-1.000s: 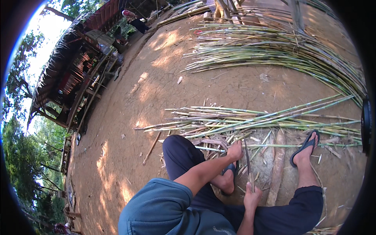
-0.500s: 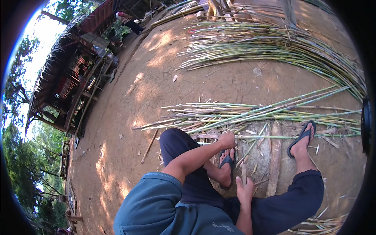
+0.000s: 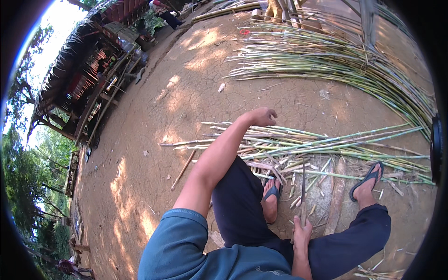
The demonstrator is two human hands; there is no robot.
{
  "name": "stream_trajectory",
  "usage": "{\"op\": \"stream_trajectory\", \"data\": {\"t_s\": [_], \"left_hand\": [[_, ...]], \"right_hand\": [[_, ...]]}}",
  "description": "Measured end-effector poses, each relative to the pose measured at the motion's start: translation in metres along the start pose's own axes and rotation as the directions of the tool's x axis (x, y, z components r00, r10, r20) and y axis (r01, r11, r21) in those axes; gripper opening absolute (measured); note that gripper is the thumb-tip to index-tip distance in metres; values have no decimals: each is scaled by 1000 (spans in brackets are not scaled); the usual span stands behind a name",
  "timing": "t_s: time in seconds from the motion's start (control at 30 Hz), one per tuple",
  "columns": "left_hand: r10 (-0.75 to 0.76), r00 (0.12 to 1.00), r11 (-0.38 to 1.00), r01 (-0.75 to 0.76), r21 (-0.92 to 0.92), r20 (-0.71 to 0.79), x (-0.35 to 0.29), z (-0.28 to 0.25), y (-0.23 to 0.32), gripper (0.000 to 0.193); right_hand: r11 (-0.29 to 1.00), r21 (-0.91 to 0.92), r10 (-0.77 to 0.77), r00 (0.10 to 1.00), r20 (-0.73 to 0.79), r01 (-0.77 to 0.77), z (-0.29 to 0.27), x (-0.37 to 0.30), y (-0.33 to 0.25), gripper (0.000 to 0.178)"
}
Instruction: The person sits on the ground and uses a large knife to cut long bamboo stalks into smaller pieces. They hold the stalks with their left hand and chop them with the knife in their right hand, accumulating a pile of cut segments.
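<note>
My left hand (image 3: 263, 117) is stretched out over the far edge of the near pile of thin, jointed bamboo-like stalks (image 3: 275, 135). Its fingers are curled but apart, and nothing shows between them. Low in front of me, my right hand (image 3: 302, 230) is closed around the handle of a long knife (image 3: 304, 189). The narrow, dark blade points away from me, over cut stalk pieces (image 3: 295, 201) on the ground between my feet. A few green stalks (image 3: 359, 138) lie slanting across the pile toward the right.
A wooden log (image 3: 335, 200) lies between my sandalled feet. Farther off is a large heap of long stalks (image 3: 322, 53), beside a post (image 3: 368, 23). A loose stick (image 3: 183, 170) rests on the dirt at left. A thatched shelter (image 3: 88, 79) stands far left, with a person (image 3: 164, 13) beyond.
My left hand has moved away from beside the knife, out and up over the pile. The knife stays in my right hand. My head view has shifted slightly.
</note>
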State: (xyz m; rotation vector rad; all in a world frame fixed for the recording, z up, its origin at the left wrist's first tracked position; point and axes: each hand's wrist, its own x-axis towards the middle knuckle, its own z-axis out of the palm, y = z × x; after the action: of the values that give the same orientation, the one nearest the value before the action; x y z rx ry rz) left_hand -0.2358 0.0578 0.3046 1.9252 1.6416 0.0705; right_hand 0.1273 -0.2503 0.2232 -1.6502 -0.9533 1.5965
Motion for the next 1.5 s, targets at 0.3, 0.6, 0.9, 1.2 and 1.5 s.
{"op": "stream_trajectory", "data": {"t_s": [0.3, 0.6, 0.9, 1.2, 1.5], "left_hand": [[-419, 903, 752, 403, -522, 94, 22, 18, -92, 28], [-344, 937, 844, 336, -418, 57, 39, -2, -41, 39], [-409, 901, 838, 433, -332, 144, 20, 12, -67, 31], [-740, 666, 672, 732, -112, -94, -111, -3, -123, 46], [-442, -848, -251, 430, -868, -292, -646, -96, -142, 87]], "right_hand": [[857, 513, 28, 998, 51, -51, 40, 2, -38, 10], [830, 553, 50, 997, 59, -74, 31, -3, -33, 7], [788, 602, 107, 991, 75, -130, 23, -14, -39, 9], [849, 503, 122, 986, 110, -161, 11, -15, -24, 16], [871, 466, 136, 988, 70, -153, 8, -17, -40, 21]]}}
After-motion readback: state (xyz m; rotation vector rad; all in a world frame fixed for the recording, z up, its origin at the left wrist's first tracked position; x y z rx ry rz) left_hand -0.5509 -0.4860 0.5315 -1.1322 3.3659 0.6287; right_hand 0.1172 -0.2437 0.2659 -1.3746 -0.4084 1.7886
